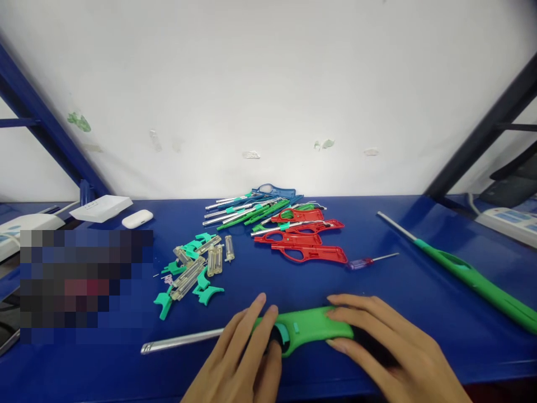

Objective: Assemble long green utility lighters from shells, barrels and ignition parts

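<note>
Both hands closed on the green lighter (312,327), low and central, just over or on the table (293,282) (can't tell if it touches). Left hand (241,355) grips the trigger end, fingers over the body and around the opening with the teal trigger (283,333); right hand (398,338) pinches the butt end, fingertips on its upper and lower edges. Metal tube (184,341) sticks out past the left hand, pointing left. Second lighter (478,280), also green, lies at right, tube angled up and left, well apart from the hands. Screwdriver (361,263), purple handle, just beside the red shells (312,253), blade to the right. Behind those, by the wall (268,101), a pile of green shells (264,212), a blue shell (279,192) and metal tubes (222,214), partly overlapping. Left of centre, clear tanks (215,260) and teal pieces (210,294) in a loose heap, small pink bits (168,279) at its left edge. White case (137,219) near the white box (100,208), far left. Power strip (514,224) at the right edge. Blurred-out patch (84,285) at left, contents can't be told
</note>
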{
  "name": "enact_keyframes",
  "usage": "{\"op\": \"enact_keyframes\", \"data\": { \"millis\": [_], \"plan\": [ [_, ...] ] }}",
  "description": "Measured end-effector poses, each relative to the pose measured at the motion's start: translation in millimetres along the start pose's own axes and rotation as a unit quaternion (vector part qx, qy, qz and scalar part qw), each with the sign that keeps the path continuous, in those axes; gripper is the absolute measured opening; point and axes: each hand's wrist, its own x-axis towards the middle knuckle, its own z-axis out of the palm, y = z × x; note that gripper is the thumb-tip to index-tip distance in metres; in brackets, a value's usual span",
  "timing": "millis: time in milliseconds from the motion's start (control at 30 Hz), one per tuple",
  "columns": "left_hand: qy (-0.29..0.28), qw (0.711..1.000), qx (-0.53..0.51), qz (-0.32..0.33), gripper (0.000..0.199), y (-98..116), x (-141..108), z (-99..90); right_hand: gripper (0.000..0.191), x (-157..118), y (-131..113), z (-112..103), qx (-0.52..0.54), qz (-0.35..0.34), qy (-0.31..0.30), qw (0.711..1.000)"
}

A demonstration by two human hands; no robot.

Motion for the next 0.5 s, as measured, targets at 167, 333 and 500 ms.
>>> {"op": "enact_keyframes", "data": {
  "millis": [167,333,500],
  "plan": [
    [0.004,1.0,-0.004,0.016,0.022,-1.4,1.8,1.7,0.023,-3.5,1.0,-0.4,-0.01,0.0,-0.006,1.0],
    [0.001,0.999,-0.025,0.024,0.022,-4.1,0.3,-1.0,0.024,-6.6,3.1,-0.2,-0.009,0.009,-0.011,1.0],
    [0.007,0.999,-0.021,0.024,0.02,-6.1,3.1,-4.2,0.021,-1.0,-0.2,-2.1,0.021,0.025,-0.011,0.999]
  ]
}}
